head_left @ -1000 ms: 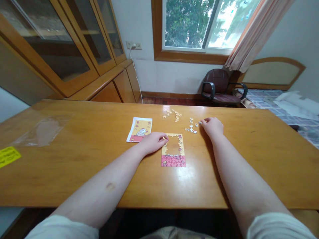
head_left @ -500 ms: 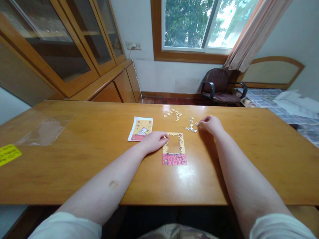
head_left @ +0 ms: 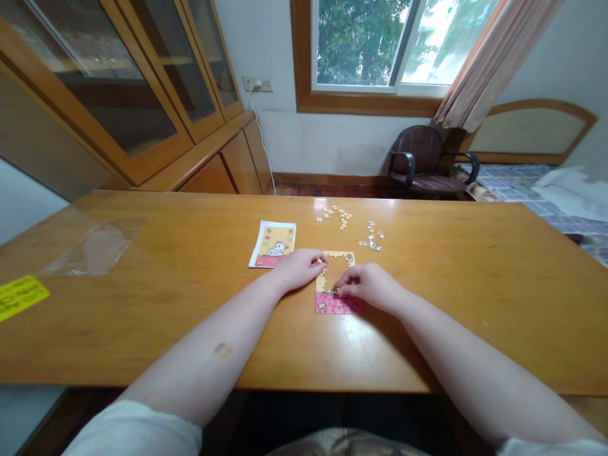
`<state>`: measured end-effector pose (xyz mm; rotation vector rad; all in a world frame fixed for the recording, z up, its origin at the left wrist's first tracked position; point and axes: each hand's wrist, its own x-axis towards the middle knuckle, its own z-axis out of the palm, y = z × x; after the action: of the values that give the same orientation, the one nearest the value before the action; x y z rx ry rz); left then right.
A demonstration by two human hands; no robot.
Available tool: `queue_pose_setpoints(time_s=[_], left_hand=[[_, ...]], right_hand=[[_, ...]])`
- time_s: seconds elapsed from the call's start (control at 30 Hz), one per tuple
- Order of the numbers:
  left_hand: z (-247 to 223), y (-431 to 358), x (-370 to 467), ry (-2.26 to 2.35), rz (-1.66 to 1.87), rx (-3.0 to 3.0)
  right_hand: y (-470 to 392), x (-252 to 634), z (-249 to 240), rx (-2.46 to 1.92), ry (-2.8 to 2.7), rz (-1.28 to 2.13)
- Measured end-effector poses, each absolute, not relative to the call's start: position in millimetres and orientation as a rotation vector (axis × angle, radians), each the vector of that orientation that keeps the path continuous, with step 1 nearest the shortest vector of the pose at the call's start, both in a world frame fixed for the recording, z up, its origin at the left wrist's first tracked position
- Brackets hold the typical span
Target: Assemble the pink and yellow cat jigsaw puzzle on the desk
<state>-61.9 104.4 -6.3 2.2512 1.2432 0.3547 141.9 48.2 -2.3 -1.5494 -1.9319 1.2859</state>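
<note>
A partly assembled jigsaw puzzle [head_left: 338, 304] lies on the table, with pink rows at the bottom and a yellow border around a gap that shows bare wood. My left hand [head_left: 303, 268] rests at its upper left edge, fingers extended and the thumb slightly apart, touching the border. Over the lower part of the gap, my right hand [head_left: 368, 284] pinches a small puzzle piece [head_left: 338, 290], mostly covered by the fingertips. Just left of the puzzle is a picture sheet [head_left: 278, 237] with a white cartoon animal on yellow and pink.
Loose yellow puzzle pieces [head_left: 342, 218] lie beyond the puzzle, and several whitish pieces [head_left: 371, 237] to their right. A clear plastic bag [head_left: 99, 247] and a yellow label [head_left: 21, 297] are at the left of the wooden table [head_left: 190, 215]. An office chair [head_left: 420, 158] stands behind.
My right hand has moved left and nearer to me, from the whitish loose pieces to the puzzle's gap, bringing a piece. My left hand stays at the puzzle's edge. The view has shifted slightly.
</note>
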Motion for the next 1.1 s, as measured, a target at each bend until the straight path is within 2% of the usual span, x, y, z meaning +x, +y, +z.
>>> queue_pose_setpoints(time_s=[0.3, 0.8, 0.97, 1.1], left_hand=[[-6, 104, -61, 1.251, 0.354, 2.260], [-6, 104, -62, 1.248, 0.349, 2.250], [-5, 104, -62, 1.241, 0.348, 2.257], [-5, 105, -62, 1.244, 0.345, 2.252]], right_hand=[[54, 138, -11, -1.516, -2.082, 1.061], [53, 140, -11, -1.520, -2.159, 0.955], [51, 143, 0, -1.473, -2.240, 0.736], [43, 149, 16, -1.420, -2.524, 0.525]])
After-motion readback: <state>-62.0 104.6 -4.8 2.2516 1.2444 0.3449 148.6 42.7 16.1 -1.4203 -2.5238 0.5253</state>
